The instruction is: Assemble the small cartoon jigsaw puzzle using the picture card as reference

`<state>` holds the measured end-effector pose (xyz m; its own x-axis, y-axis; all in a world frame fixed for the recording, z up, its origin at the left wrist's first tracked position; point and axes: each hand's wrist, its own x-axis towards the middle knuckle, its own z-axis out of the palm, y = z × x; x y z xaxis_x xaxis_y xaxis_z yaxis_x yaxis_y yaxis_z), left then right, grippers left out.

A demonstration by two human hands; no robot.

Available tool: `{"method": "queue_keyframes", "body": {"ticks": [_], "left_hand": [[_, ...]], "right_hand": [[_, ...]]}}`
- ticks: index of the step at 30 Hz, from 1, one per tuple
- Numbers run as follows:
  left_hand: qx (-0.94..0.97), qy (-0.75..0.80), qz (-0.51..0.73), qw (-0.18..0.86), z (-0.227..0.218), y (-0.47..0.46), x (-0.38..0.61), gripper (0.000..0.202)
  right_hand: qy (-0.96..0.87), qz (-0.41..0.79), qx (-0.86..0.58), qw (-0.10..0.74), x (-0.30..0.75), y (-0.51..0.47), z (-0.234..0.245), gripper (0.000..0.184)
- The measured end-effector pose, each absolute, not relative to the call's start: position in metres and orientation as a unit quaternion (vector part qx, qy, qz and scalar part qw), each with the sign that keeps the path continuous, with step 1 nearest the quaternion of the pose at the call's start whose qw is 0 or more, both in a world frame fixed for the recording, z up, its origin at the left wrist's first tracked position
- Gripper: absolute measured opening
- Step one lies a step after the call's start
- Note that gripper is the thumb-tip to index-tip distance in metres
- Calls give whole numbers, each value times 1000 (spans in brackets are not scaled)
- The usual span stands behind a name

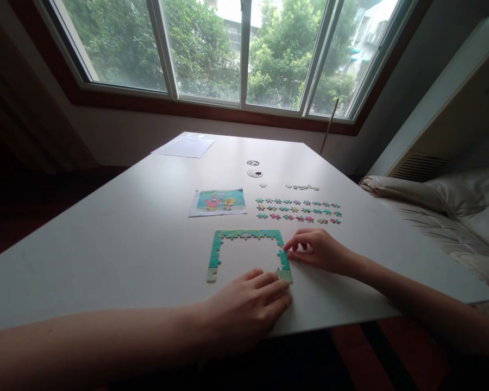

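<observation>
One jigsaw border (pixel 215 251) lies before me, top and sides seemingly joined, middle unfilled, my right hand's (pixel 320 251) bent fingers at its right edge, my left hand (pixel 252 307) palm-down by its near right corner, whether either pinches I cannot tell, with three rows of coloured loose pieces (pixel 285 209), one picture sheet (pixel 220 201) and two discs (pixel 252 174) beyond.

White table (pixel 126 244) with a part-built jigsaw and its loose pieces.
Near the close edge lies the green puzzle border (pixel 214 250), joined along its far, left and right sides, with a gap in its near side. Beyond it, a cartoon picture (pixel 219 202) lies on the left, three rows of coloured pieces (pixel 285 209) on the right. Farther back are a cluster of pale pieces (pixel 303 188), a single piece (pixel 263 185), two flat round things (pixel 255 174) and, at the far left corner, some paper (pixel 185 146).
</observation>
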<state>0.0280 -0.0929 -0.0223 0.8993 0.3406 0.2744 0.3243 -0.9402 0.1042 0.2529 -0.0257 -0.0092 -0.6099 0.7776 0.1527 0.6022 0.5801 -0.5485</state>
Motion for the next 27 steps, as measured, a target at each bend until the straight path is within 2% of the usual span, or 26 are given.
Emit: {"method": "queue_keyframes", "body": {"ticks": [5, 14, 27], "left_hand": [[973, 170, 150, 34, -25, -93, 28, 27], [973, 181, 135, 43, -20, -93, 30, 24], [968, 204, 136, 59, -21, -92, 30, 27]], "right_hand": [[-866, 232, -408, 172, 253, -23, -6, 12], [-853, 244, -423, 187, 251, -16, -8, 13], [-866, 175, -418, 209, 250, -13, -13, 11]]}}
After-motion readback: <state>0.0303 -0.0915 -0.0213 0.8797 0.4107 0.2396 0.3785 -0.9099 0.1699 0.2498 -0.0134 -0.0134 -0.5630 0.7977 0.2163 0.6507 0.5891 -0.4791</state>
